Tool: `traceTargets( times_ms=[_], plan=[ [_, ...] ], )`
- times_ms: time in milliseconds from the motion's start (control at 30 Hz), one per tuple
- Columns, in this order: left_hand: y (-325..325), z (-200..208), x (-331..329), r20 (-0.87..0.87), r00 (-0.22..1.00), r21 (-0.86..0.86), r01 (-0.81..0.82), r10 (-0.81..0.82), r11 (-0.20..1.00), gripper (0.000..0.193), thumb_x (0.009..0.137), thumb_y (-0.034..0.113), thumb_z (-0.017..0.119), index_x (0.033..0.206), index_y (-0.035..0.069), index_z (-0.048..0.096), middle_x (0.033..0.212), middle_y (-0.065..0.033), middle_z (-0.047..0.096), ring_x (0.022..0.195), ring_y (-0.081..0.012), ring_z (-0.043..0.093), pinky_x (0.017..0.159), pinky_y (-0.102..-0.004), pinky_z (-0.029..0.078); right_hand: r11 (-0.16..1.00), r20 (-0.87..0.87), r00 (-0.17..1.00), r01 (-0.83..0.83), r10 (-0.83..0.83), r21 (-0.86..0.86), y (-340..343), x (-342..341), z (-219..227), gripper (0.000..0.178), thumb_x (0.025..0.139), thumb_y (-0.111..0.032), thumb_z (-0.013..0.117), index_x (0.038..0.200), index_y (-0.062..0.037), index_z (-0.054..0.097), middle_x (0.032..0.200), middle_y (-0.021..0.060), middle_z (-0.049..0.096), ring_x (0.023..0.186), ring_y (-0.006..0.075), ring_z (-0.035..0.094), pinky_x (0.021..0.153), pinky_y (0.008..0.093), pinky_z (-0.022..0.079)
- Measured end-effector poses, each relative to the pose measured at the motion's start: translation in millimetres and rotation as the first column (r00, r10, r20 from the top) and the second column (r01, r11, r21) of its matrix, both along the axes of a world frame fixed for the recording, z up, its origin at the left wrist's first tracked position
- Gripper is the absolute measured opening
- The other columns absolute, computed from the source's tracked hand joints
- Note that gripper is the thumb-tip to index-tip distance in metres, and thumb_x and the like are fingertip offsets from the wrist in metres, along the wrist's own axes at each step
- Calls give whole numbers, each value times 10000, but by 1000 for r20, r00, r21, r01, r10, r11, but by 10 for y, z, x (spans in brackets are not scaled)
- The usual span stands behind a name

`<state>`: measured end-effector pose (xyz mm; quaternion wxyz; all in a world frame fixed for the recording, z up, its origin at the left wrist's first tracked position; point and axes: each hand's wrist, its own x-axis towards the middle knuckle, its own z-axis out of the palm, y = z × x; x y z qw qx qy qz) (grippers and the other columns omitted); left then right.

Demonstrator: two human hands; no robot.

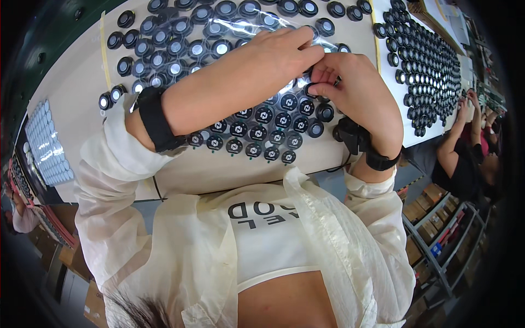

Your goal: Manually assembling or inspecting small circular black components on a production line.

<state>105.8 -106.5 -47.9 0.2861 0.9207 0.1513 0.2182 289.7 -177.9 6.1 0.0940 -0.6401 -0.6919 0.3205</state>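
Rows of black round caps (220,48) with pale discs on top stand on the table. Over many of them lies a clear, glossy plastic sheet (210,28); nearer me are rows of black round labels (258,133) with a white mark and small green tabs. My left hand (281,52) reaches across the sheet to the right, its fingers pinched together; what they hold is hidden. Facing it, my right hand (353,79) is curled closed, its thumb against a black cap (311,90) beside the labels. The fingertips of both hands are close together.
A second dense group of black caps (432,71) stands on a white surface to the right. A sheet of pale blue round pieces (46,142) lies at the far left. Yellow tape strips (105,52) mark the table (82,82). Another person's arms (459,128) work at the right.
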Motion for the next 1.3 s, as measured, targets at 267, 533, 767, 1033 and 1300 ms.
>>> traceTargets(
  times_ms=[267, 533, 767, 1033, 1300],
  plan=[
    [-32, 62, 146, -59, 998, -56, 14, -18, 998, 249, 788, 5, 616, 1032, 48, 594, 1004, -107, 562, 1011, -293, 619, 864, -405, 508, 1000, -3, 1000, 16, -16, 15, -95, 104, 29, 86, 729, -2, 727, 784, -7, 661, 730, 146, 670, 705, 293, 667, 654, 380, 508],
    [73, 10, 111, 22, 999, -104, 26, -24, 994, 331, 789, -14, 717, 1086, -1, 572, 1017, -129, 571, 921, -307, 622, 765, -368, 507, 992, -100, 990, 103, -96, 72, -219, -52, 430, 71, 769, -24, 733, 820, -19, 684, 730, 115, 665, 673, 234, 652, 629, 322, 488],
    [203, 561, -397, 160, 975, -804, 38, 155, 593, 380, 863, -40, 676, 1226, -13, 566, 1149, -120, 647, 1078, -176, 648, 940, -295, 523, 885, -831, 506, 464, -233, 34, -164, -85, 268, 186, 834, 44, 739, 978, 36, 622, 892, 60, 675, 809, 94, 621, 722, 216, 487],
    [33, 488, -579, 266, 922, -799, 48, 280, 599, 456, 803, -116, 684, 1226, -33, 535, 1244, -178, 624, 1171, -238, 625, 1001, -349, 520, 957, -923, 328, 265, -203, -116, 62, -342, 112, 202, 893, -38, 704, 1062, -5, 597, 928, 23, 636, 872, 93, 596, 792, 228, 465],
    [-26, 563, -582, 179, 897, -741, -148, 405, 655, 421, 795, -135, 707, 1195, -68, 596, 1069, -176, 710, 956, -211, 717, 870, -301, 590, 948, -947, 254, 296, -197, -118, 87, -384, 35, 202, 880, 18, 709, 1073, 57, 663, 992, 118, 716, 905, 126, 682, 817, 237, 546]
  ],
)
